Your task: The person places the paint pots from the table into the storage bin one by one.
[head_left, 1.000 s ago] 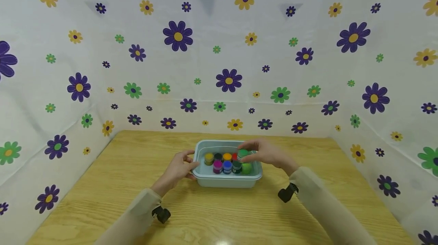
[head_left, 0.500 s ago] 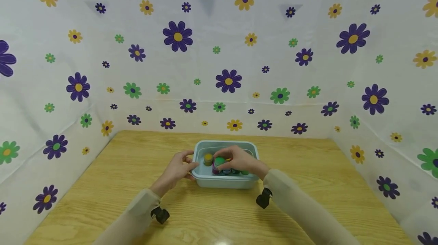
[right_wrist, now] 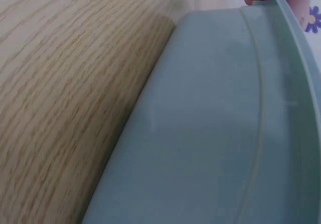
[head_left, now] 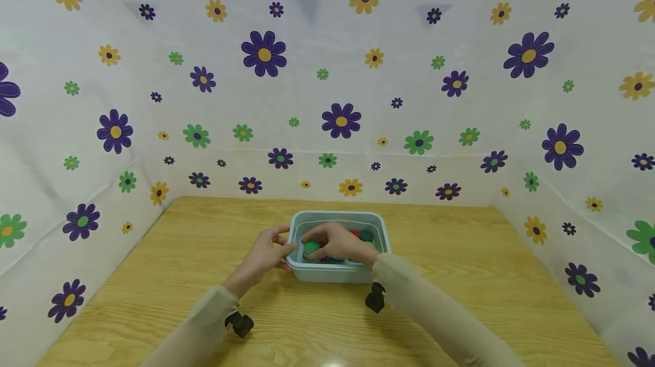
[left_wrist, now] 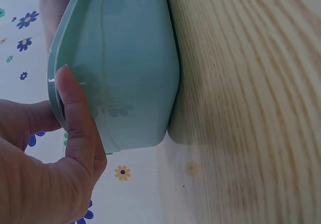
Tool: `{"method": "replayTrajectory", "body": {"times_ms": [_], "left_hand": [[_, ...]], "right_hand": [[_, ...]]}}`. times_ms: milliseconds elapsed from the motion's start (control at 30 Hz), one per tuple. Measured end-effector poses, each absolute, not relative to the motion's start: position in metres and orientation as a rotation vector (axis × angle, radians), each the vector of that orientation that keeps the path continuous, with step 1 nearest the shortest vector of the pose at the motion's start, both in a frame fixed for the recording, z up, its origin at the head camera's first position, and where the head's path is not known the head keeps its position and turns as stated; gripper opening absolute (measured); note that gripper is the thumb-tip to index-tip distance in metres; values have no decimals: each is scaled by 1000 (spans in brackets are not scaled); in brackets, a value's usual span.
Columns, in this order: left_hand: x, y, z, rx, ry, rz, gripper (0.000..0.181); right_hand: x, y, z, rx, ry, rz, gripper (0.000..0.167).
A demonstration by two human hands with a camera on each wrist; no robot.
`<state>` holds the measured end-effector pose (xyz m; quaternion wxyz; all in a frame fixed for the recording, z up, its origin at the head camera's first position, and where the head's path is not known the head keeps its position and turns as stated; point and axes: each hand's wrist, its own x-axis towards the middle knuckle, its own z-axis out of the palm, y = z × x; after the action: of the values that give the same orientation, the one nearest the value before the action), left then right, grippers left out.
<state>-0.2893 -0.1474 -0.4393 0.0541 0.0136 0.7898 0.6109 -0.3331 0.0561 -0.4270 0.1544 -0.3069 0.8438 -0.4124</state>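
A light blue plastic bin [head_left: 332, 273] stands on the wooden table. At its left end my left hand [head_left: 264, 253] grips the rim, fingers and thumb on either side of the wall, as the left wrist view [left_wrist: 75, 133] also shows. My right hand [head_left: 341, 243] reaches into the bin and pinches a small paint jar [head_left: 310, 248] with a green lid, low at the left side. A red-topped jar [head_left: 354, 233] and a dark-topped jar [head_left: 366, 235] show behind the hand. Most other jars are hidden beneath it. The right wrist view shows mainly the bin's outer wall [right_wrist: 200, 108].
The wood-grain table [head_left: 327, 321] surrounds the bin. A white flower-print cloth [head_left: 409, 99] hangs behind it and along both sides. A black wrist camera [head_left: 239, 324] sits at the left sleeve, and another camera [head_left: 376, 297] at the right.
My right hand has carried the green-lidded jar leftward, from above the bin's right side down to its left side. The left hand has stayed on the rim.
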Motion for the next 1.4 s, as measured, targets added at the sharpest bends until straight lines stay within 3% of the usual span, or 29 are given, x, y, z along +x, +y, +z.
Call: {"method": "replayTrajectory", "body": {"times_ms": [1400], "left_hand": [[-290, -150, -440, 63, 2391, 1835, 54]], "right_hand": [[-342, 47, -433, -820, 2562, -1059, 38]]}}
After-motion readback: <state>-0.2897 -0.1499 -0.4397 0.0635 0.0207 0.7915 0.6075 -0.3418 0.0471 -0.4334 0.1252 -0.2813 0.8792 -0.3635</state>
